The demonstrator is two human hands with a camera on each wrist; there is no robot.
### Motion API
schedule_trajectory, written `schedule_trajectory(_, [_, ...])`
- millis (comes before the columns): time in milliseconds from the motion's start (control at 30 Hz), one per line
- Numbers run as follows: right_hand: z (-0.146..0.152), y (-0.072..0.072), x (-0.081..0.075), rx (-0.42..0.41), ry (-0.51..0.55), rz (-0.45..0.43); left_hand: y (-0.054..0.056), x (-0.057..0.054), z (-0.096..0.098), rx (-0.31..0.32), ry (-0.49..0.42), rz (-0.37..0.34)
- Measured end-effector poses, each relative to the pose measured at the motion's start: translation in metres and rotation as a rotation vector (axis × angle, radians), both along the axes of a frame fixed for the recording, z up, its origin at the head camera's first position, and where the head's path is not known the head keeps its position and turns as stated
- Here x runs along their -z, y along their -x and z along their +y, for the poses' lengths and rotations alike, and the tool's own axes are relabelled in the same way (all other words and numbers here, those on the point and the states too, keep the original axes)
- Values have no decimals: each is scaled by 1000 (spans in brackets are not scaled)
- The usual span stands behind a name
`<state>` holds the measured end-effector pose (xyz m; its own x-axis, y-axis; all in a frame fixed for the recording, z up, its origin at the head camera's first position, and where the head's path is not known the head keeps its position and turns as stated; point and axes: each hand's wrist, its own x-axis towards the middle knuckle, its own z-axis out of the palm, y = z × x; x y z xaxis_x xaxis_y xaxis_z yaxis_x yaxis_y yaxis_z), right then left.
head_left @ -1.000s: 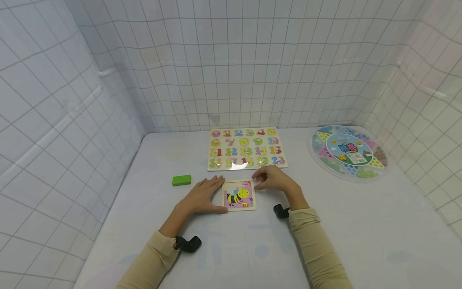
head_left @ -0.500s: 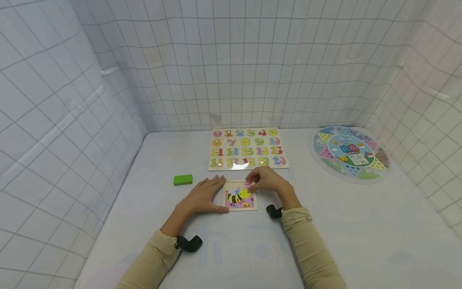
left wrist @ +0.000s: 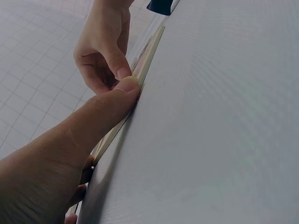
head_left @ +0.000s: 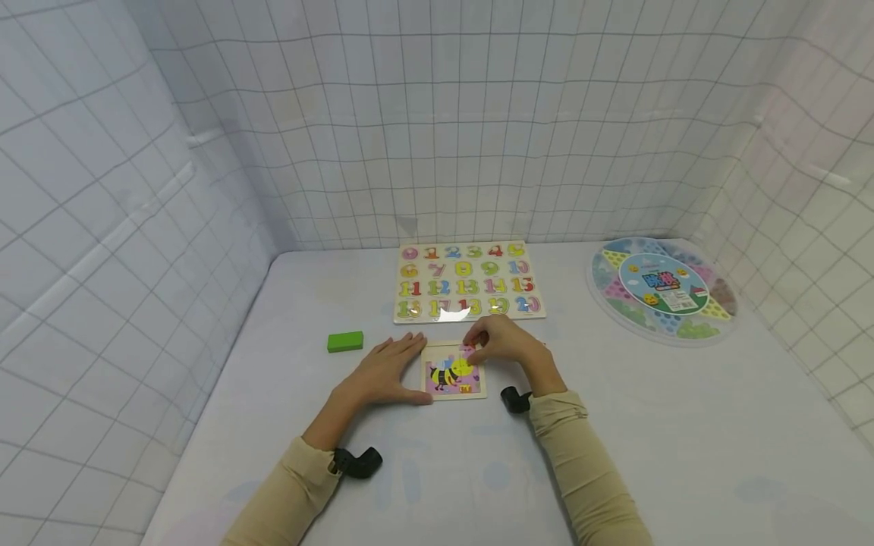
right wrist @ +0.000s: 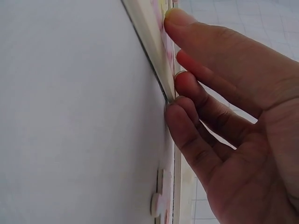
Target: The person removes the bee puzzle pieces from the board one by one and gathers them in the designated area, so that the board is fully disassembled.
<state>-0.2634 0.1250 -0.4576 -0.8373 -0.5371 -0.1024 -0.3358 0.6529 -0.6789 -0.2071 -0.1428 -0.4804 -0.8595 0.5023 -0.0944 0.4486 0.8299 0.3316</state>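
Observation:
A small square wooden bee puzzle lies flat on the white table in the head view, with a bare pale strip along its upper left. My left hand rests spread at its left side, fingers near the top left corner and thumb along the lower edge. Over the upper right corner, the thumb and bent fingers of my right hand pinch at a pink puzzle piece. In the right wrist view, the thumb is at the picture face and the other fingertips gather round the frame's corner.
Behind the puzzle lies a wooden number board. A green block sits to the left. At the back right is a round, transparent-edged game board with a printed label. White grid-patterned cloth walls enclose the table.
My right hand has moved left from beside the frame onto the puzzle's upper right corner, and its fingertips meet the pink piece. My left hand has stayed in place.

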Motion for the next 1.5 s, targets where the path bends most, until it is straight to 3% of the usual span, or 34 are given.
schedule_trajectory(700, [-5, 1, -2, -6, -40, 15, 2, 1, -2, 1, 10, 1])
schedule_trajectory(1133, [-5, 1, -9, -6, -103, -28, 2, 5, -1, 3, 11, 7])
schedule_trajectory(1500, [-2, 3, -3, 16, -49, -29, 2, 5, -1, 1, 11, 4])
